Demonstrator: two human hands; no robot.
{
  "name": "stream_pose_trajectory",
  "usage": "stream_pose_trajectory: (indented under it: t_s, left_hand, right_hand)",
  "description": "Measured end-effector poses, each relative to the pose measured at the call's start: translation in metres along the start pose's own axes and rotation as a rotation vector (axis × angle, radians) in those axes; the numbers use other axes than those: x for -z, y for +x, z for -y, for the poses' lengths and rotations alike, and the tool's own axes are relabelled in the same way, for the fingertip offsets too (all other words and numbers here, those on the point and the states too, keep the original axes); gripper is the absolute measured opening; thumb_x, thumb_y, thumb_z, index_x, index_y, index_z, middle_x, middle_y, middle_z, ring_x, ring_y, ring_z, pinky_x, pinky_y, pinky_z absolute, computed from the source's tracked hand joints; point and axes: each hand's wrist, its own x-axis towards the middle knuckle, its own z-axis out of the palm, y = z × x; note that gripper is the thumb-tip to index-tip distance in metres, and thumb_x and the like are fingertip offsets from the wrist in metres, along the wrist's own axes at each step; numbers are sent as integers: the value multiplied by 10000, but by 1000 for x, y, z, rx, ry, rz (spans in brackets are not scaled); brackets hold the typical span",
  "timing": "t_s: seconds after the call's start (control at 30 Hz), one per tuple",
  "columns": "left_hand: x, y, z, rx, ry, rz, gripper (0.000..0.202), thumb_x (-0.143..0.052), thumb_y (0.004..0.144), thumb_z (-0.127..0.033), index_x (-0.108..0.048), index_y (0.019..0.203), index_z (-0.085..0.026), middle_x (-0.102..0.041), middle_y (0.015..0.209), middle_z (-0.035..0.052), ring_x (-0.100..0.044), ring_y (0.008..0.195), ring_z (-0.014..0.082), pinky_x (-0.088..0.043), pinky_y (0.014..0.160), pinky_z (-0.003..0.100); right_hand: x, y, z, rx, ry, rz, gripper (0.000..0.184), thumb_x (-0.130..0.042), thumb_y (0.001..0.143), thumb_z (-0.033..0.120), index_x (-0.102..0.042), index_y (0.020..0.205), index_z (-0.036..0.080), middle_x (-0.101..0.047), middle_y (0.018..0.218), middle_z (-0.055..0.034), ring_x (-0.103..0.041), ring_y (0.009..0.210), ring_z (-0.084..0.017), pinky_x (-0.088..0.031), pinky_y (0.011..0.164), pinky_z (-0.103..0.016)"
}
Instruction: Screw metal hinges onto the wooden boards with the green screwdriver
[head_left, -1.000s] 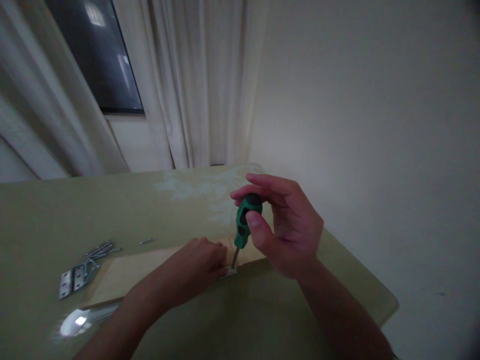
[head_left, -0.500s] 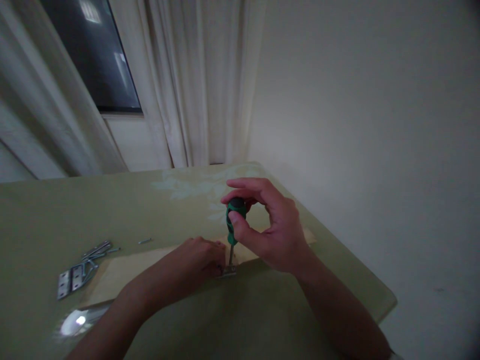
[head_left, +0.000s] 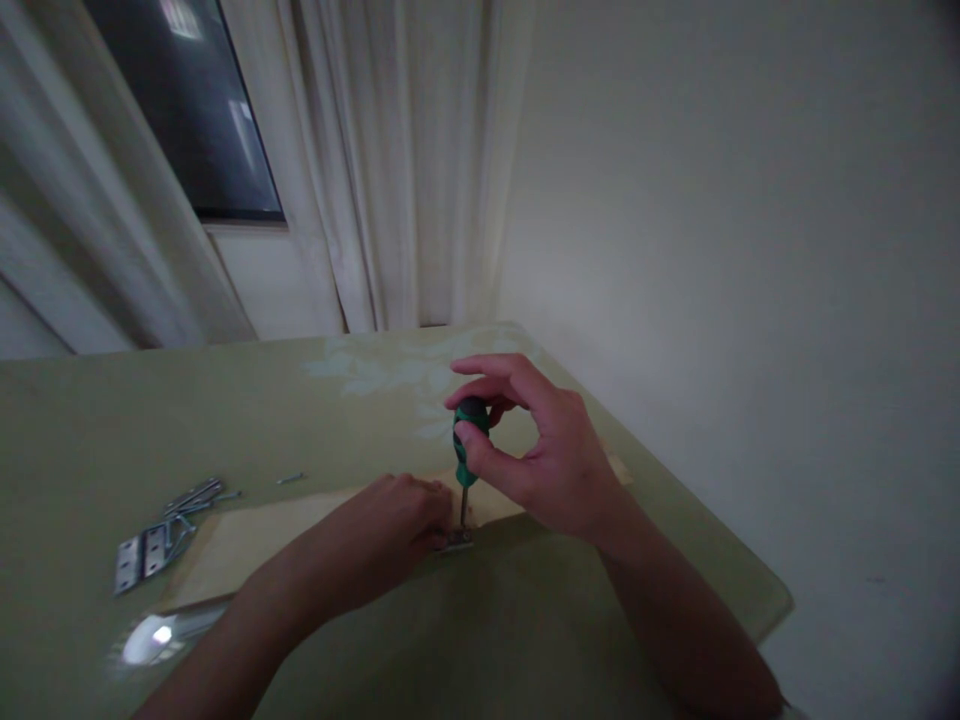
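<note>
My right hand (head_left: 551, 445) grips a short green-and-black screwdriver (head_left: 469, 445) by its handle, thumb on one side and fingers on the other. The screwdriver stands nearly upright, its tip down at a metal hinge (head_left: 459, 540) on the near edge of a pale wooden board (head_left: 262, 535). Close beside the tip, my left hand (head_left: 409, 515) is closed, its fingers pressed at the hinge and the board edge. Its fingertips are partly hidden, as is whatever lies under them.
On the left of the green-covered table (head_left: 90, 430) lie another hinge (head_left: 141, 558) and a small pile of screws (head_left: 180, 525). A single screw (head_left: 291, 479) rests behind the board. A clear shiny object (head_left: 154, 638) sits at the front left. A wall (head_left: 735, 300) borders the right side.
The screwdriver handle has turned slightly and sits a touch more upright, with small shifts of the right fingers. My left hand stays in place.
</note>
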Motion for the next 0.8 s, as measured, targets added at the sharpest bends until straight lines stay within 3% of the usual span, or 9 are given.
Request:
stream_pose_trajectory:
  t_s: [0.47, 0.8]
  left_hand:
    - [7, -3, 3, -44, -120, 34, 183, -558, 896, -84, -668, 858, -226, -759, 885, -26, -675, 793, 147, -386, 742, 299]
    - [15, -4, -8, 38, -68, 43, 185, -560, 912, -93, -633, 802, -222, -740, 791, -19, -670, 731, 159, -379, 678, 295]
  right_hand:
    - [1, -1, 3, -2, 25, 18, 478, -774, 942, 147, -668, 1389, 276, -843, 1126, -7, -789, 971, -164, -643, 882, -324]
    - [1, -1, 6, 3, 55, -58, 447, -797, 949, 156, -674, 1360, 283, -852, 1119, -9, -807, 952, -168, -669, 885, -331]
